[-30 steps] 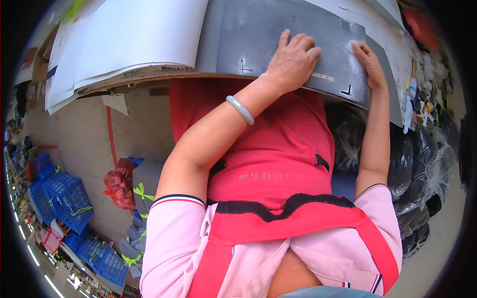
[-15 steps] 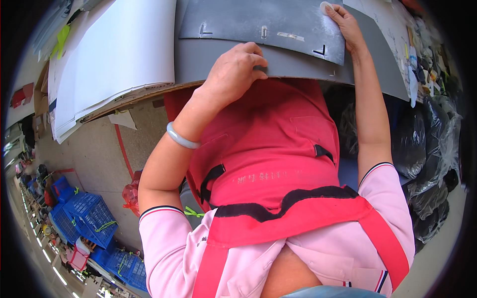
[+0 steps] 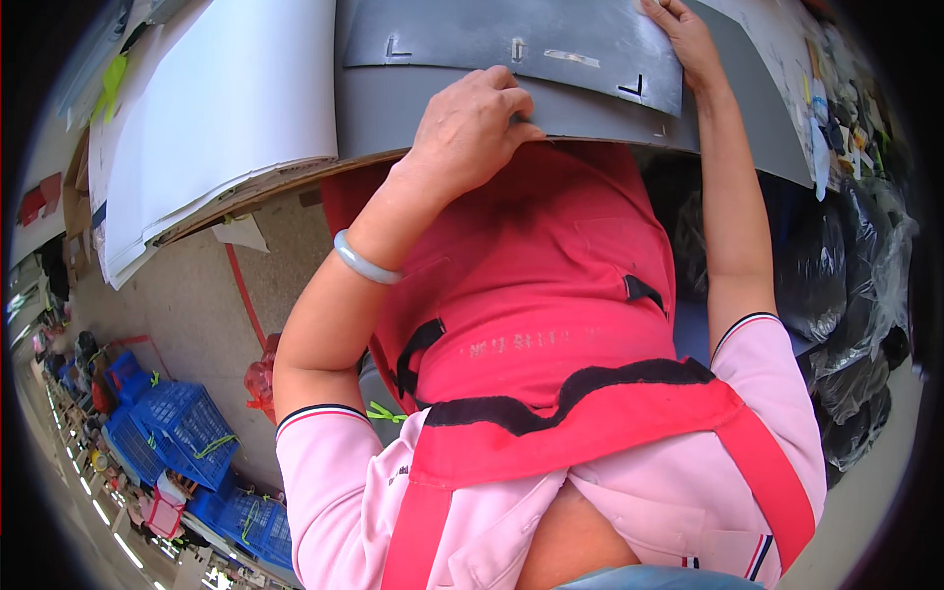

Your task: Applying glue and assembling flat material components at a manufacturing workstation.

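My left hand (image 3: 470,126) grips the near edge of a grey sheet (image 3: 433,116) that lies on the table top, fingers curled over it; a pale bangle (image 3: 366,264) sits on that wrist. On the grey sheet lies a second, darker grey sheet (image 3: 511,44) with black corner marks. My right hand (image 3: 686,37) presses on this upper sheet at its right end. I wear a red apron (image 3: 551,295) over a pink shirt.
A stack of large white sheets (image 3: 226,108) lies on the table to the left of the grey ones. Black plastic bags (image 3: 846,295) stand at the right. Blue crates (image 3: 177,433) sit on the floor at lower left, with a red bag (image 3: 261,379) near them.
The grey sheets have slid nearer to me. My left hand moved from lying flat on the upper sheet to gripping the near edge of the lower one. My right hand stays at the right end.
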{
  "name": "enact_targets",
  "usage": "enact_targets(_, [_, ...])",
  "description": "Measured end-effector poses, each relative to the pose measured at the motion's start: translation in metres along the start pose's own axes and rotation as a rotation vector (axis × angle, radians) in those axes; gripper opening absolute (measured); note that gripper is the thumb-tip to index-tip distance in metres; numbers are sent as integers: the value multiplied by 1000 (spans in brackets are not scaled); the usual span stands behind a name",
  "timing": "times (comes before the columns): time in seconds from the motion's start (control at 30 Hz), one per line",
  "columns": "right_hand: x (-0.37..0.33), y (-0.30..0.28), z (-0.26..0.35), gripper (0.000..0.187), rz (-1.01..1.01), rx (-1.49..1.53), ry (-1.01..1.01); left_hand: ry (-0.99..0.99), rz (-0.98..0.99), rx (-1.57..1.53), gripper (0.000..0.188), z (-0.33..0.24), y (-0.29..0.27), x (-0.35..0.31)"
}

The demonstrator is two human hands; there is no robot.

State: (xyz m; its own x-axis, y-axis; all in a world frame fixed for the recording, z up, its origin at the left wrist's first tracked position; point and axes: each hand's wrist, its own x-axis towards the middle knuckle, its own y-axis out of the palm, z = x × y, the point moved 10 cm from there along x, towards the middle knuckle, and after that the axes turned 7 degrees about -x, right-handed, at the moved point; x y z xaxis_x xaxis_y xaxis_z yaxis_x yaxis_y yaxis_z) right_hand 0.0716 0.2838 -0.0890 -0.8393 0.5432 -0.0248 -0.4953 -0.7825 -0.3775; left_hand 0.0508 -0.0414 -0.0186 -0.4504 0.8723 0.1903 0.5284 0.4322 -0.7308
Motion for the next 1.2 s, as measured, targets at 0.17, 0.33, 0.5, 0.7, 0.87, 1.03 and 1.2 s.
enact_targets(0.17, [-2,1,0,15,6,52,18,10,29,-2,21,0,4,0])
enact_targets(0.33, [-2,-2,0,15,-18,-4,-21,108,8,95,19,-16,13,-2])
enact_targets(0.5, [-4,-2,-2,16,-19,67,-7,210,-9,-29,17,-52,45,15])
enact_targets(0.7, [-5,5,2,15,-23,-7,-13,82,44,-176,13,-28,53,27])
enact_targets(0.87, [-6,4,2,15,-16,104,-20,93,43,-157,14,-28,55,33])
enact_targets(1.03, [-5,3,0,15,-32,82,-31,145,18,-72,12,-41,50,32])
enact_targets(1.2, [-4,9,2,15,-28,80,-31,128,40,-72,18,-30,57,32])
